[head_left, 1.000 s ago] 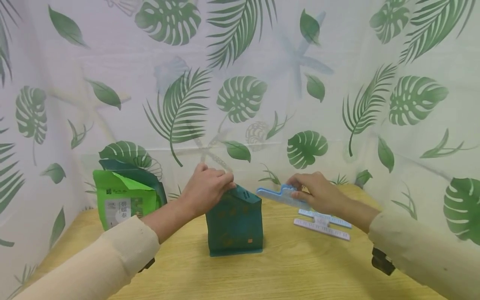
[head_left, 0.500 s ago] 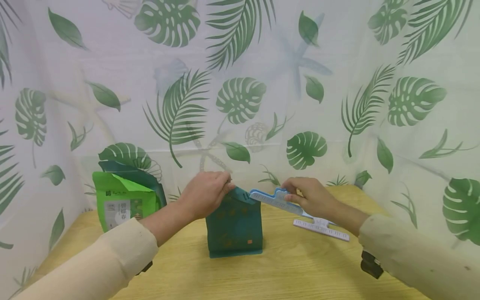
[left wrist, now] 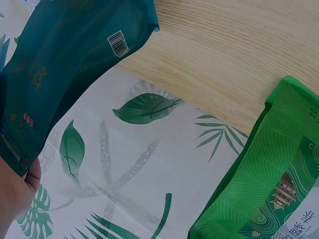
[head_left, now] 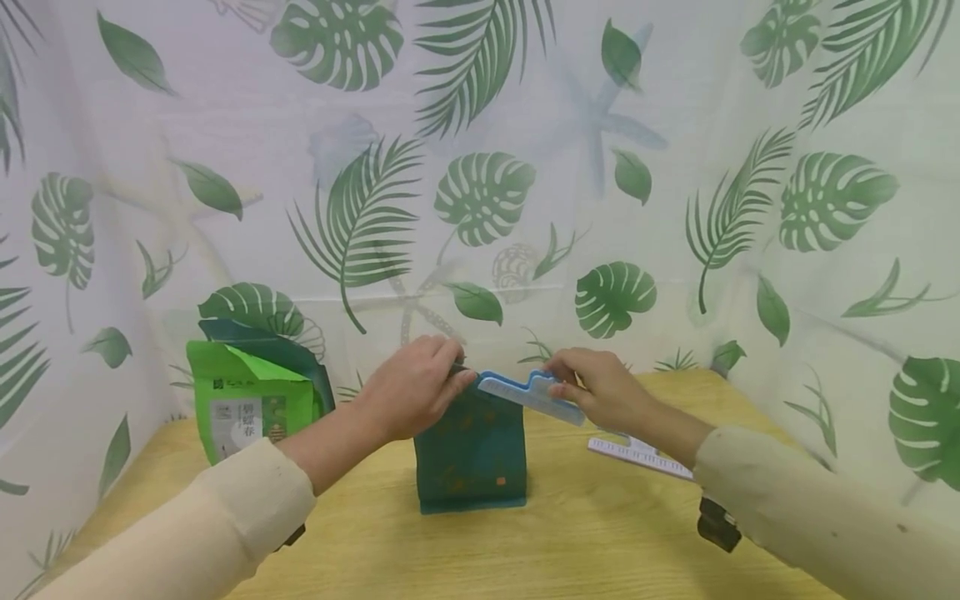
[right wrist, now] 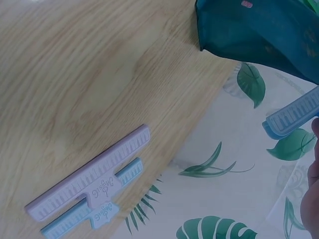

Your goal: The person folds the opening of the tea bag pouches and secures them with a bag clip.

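Note:
A dark teal foil tea bag [head_left: 472,458] stands upright on the table, its top folded down. My left hand [head_left: 411,387] pinches the left part of that top between thumb and fingers; in the left wrist view the thumb or a finger [left wrist: 33,174] shows at the bag's edge. My right hand [head_left: 600,387] holds a blue ruler-like bag clip [head_left: 525,396] by its middle tab. The clip lies slantwise across the bag's upper right, its left end close to my left fingertips. The right wrist view shows one end of the clip [right wrist: 294,112] near the teal bag [right wrist: 254,35].
To the left stands a bright green tea bag [head_left: 251,408] with another dark teal bag [head_left: 321,371] behind it. A lavender clip [right wrist: 89,177] and a light blue clip [right wrist: 70,219] lie side by side on the wooden table [head_left: 570,533]. A leaf-printed curtain [head_left: 480,108] surrounds the back.
My right hand has moved left with the blue clip, bringing it from beside the bag to across its top. My left hand still pinches the top, slightly lower than at first.

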The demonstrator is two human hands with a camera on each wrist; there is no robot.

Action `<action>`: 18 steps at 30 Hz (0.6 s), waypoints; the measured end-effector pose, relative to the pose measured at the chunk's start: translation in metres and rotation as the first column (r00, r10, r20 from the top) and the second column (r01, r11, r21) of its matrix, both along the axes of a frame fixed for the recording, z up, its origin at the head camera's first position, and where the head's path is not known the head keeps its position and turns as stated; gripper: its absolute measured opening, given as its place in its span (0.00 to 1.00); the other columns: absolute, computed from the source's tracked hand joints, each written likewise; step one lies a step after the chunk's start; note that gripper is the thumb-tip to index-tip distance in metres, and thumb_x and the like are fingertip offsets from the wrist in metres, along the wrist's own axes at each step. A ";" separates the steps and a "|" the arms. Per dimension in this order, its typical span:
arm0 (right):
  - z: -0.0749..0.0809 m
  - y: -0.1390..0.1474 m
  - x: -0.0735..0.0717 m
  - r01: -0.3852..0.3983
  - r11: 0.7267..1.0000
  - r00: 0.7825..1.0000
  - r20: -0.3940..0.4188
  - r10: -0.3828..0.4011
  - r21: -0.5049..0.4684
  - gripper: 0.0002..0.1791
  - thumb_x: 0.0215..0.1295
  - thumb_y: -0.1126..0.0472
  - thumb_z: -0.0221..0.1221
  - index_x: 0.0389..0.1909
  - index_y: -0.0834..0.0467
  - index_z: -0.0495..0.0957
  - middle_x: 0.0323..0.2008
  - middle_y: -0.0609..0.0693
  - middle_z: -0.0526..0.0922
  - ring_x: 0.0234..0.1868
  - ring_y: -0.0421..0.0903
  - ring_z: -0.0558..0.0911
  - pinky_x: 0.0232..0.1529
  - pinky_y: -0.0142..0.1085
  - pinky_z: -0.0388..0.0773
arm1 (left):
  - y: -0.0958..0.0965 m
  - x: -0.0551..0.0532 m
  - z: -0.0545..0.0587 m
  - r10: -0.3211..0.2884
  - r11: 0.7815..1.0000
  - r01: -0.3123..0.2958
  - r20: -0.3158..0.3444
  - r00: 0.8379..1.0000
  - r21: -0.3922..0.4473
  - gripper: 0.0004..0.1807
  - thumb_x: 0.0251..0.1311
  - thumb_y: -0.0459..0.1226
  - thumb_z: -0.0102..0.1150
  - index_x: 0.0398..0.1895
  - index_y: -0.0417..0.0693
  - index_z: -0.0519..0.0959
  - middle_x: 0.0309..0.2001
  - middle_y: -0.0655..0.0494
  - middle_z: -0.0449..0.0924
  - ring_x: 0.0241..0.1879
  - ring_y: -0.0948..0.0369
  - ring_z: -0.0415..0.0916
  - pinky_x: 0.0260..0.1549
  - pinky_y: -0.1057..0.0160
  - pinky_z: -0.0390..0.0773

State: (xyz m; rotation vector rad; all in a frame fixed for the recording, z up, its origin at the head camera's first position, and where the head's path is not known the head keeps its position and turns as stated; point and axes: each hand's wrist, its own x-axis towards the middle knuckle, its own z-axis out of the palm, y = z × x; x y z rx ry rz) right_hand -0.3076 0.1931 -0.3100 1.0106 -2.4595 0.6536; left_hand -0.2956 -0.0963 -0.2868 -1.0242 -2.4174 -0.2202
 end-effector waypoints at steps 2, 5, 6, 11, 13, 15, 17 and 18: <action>-0.002 -0.002 0.000 -0.007 1.000 1.000 0.004 0.007 -0.002 0.09 0.62 0.62 0.66 0.40 0.60 0.80 0.25 0.42 0.71 0.31 0.40 0.72 0.34 0.35 0.71 | 0.001 0.000 -0.001 -0.004 1.000 0.004 -0.001 1.000 0.006 0.11 0.74 0.44 0.53 0.43 0.45 0.73 0.33 0.57 0.71 0.34 0.59 0.69 0.37 0.60 0.74; -0.003 -0.006 -0.001 -0.017 1.000 1.000 0.003 0.017 -0.004 0.10 0.62 0.61 0.66 0.42 0.61 0.81 0.26 0.42 0.71 0.30 0.38 0.71 0.32 0.33 0.70 | 0.001 0.000 0.000 -0.008 1.000 0.008 0.000 1.000 0.016 0.11 0.73 0.44 0.53 0.43 0.45 0.73 0.34 0.56 0.71 0.35 0.59 0.69 0.37 0.60 0.74; -0.003 -0.007 -0.002 -0.020 1.000 1.000 0.003 0.020 -0.006 0.12 0.62 0.61 0.66 0.45 0.61 0.81 0.25 0.42 0.71 0.29 0.39 0.68 0.32 0.33 0.68 | 0.001 0.001 0.001 -0.006 1.000 0.006 0.005 1.000 0.016 0.11 0.74 0.44 0.53 0.43 0.45 0.73 0.34 0.56 0.72 0.35 0.59 0.69 0.38 0.60 0.74; -0.003 -0.017 -0.004 -0.025 1.000 1.000 -0.012 0.025 -0.019 0.13 0.60 0.61 0.67 0.44 0.60 0.82 0.25 0.42 0.71 0.28 0.38 0.67 0.30 0.32 0.67 | 0.001 0.001 0.001 -0.006 1.000 0.006 0.017 1.000 0.017 0.13 0.74 0.46 0.52 0.44 0.45 0.73 0.33 0.56 0.72 0.35 0.59 0.69 0.37 0.60 0.74; -0.002 -0.021 -0.004 -0.035 0.999 0.999 -0.024 0.034 -0.029 0.12 0.60 0.61 0.67 0.44 0.60 0.82 0.25 0.43 0.72 0.28 0.38 0.67 0.30 0.32 0.68 | 0.001 0.001 0.001 -0.008 1.000 0.008 0.014 1.000 0.022 0.13 0.74 0.46 0.52 0.44 0.45 0.73 0.33 0.57 0.71 0.34 0.59 0.69 0.36 0.60 0.74; 0.000 -0.024 -0.003 -0.047 0.998 0.998 -0.037 0.045 -0.043 0.12 0.59 0.61 0.67 0.43 0.60 0.82 0.26 0.43 0.72 0.28 0.38 0.68 0.30 0.33 0.68 | 0.001 0.001 0.001 -0.013 1.000 0.013 0.011 1.000 0.026 0.13 0.74 0.46 0.52 0.44 0.46 0.73 0.32 0.57 0.71 0.34 0.60 0.69 0.36 0.60 0.74; 0.001 -0.028 -0.003 -0.057 0.997 0.997 -0.053 0.054 -0.057 0.11 0.59 0.61 0.68 0.41 0.59 0.82 0.26 0.44 0.73 0.28 0.38 0.68 0.30 0.33 0.68 | 0.001 0.001 0.000 -0.018 0.999 0.018 0.007 1.000 0.028 0.13 0.74 0.46 0.52 0.44 0.46 0.73 0.32 0.57 0.71 0.34 0.59 0.69 0.36 0.60 0.74; 0.002 -0.030 -0.003 -0.062 0.996 0.997 -0.059 0.058 -0.064 0.10 0.59 0.61 0.68 0.41 0.59 0.81 0.26 0.44 0.74 0.28 0.38 0.68 0.30 0.33 0.69 | 0.000 0.000 0.000 -0.021 0.999 0.021 0.006 1.000 0.029 0.13 0.74 0.46 0.51 0.44 0.46 0.73 0.32 0.57 0.72 0.34 0.59 0.70 0.36 0.59 0.74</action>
